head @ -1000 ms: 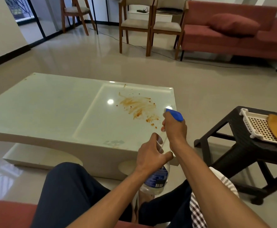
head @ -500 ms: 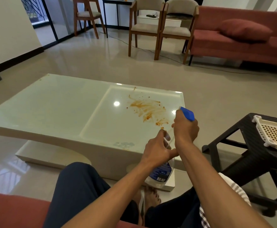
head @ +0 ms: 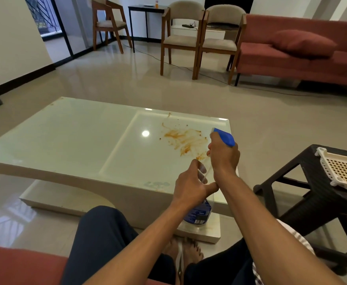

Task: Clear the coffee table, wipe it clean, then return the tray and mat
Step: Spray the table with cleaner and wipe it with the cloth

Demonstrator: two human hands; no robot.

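Both hands on spray bottle [head: 198,212] over near right tabletop [head: 65,140] edge: left hand [head: 191,185] fingers wrapped round body, right hand [head: 223,156] gripping blue head. Orange stain [head: 186,140] just beyond the nozzle.

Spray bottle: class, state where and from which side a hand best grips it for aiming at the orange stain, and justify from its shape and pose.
Grip the spray bottle at its narrow neck under the blue head, coming from behind, as the right hand does. The nozzle points away toward the orange stain. The left hand holds the clear body lower down to steady it.
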